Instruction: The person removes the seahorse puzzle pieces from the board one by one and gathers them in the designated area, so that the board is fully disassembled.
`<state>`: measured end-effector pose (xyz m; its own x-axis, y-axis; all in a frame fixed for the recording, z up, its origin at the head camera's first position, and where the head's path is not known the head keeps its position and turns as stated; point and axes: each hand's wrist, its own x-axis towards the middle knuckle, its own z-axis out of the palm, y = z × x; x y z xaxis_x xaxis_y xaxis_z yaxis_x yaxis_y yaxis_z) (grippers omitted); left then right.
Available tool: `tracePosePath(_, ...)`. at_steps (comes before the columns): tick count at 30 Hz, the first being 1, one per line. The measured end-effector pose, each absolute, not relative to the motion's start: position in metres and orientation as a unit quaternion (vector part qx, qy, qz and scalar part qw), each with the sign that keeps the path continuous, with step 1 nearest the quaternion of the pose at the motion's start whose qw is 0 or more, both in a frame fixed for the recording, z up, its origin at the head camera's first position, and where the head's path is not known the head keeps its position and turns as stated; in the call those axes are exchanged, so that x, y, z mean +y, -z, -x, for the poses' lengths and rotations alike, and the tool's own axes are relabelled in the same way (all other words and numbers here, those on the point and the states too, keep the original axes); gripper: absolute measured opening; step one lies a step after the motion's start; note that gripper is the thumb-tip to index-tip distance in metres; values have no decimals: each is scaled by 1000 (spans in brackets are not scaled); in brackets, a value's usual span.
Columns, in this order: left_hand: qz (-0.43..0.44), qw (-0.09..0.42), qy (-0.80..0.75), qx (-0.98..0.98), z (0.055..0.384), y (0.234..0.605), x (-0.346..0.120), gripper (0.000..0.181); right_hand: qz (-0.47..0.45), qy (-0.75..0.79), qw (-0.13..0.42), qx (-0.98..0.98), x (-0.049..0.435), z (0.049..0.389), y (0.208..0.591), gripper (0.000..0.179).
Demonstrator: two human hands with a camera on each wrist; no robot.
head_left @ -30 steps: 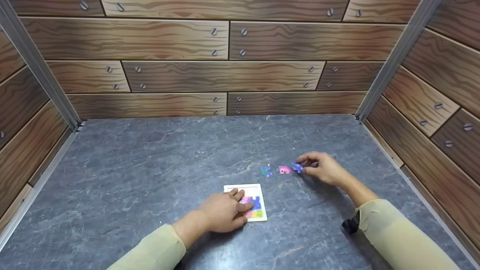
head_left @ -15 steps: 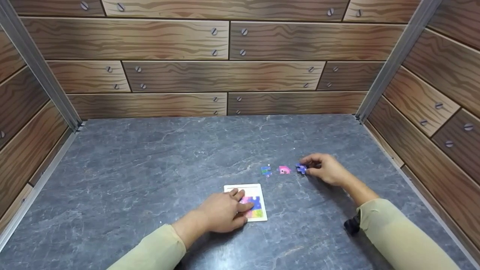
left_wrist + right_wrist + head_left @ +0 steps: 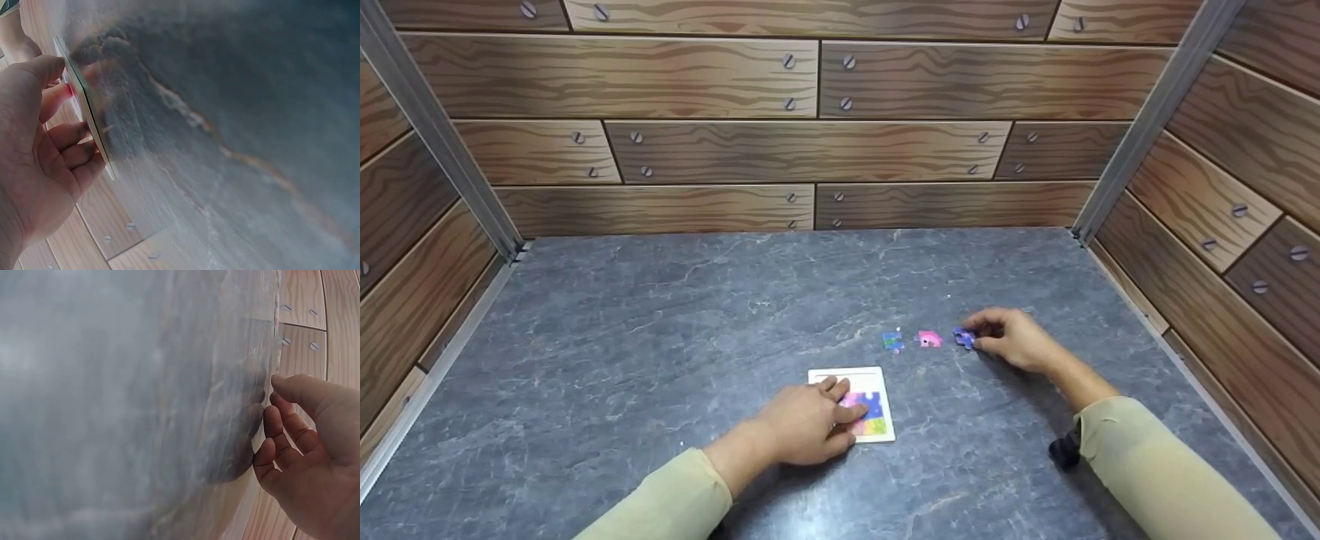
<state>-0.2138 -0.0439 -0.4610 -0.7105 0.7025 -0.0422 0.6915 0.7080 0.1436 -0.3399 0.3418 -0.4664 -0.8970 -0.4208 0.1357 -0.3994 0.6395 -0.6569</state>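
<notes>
A gray marbled desk [image 3: 660,315] is filling the lower part of the head view and carrying everything; being smooth-looking, it is probably offering little friction.

At lower center, the left hand [image 3: 806,424] is lying over the tray with its fingers spread, pressing down rather than wrapping around it. At center right, the right hand [image 3: 1009,337] is pinching a piece between curled fingers and thumb.

The white-rimmed puzzle tray [image 3: 888,420] is lying flat below the frame's center, under the left hand. If that hand were pressing unevenly or sliding, the tray could be skidding and its pieces working loose. It is holding joined pieces [image 3: 871,405], with pink, blue and yellow-green showing on its right side and white showing above them; the hand is hiding its left side, so its full contents are not showing.

Right of center, three loose pieces are forming a row outside the tray: a blue-green piece [image 3: 892,341], a pink piece [image 3: 929,339] and, at the right hand, a purple-blue piece [image 3: 964,338]. Being so small and thin, that last one could be slipping from the fingertips, or a careless sweep could be knocking its neighbor askew.
</notes>
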Motion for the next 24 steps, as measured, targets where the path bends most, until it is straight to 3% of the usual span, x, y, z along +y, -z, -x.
tracePosePath(24, -386, 37, -74, 919, 212, 460, -44, 47, 219, 346, 30, 912, 343, 340, 466, 27)
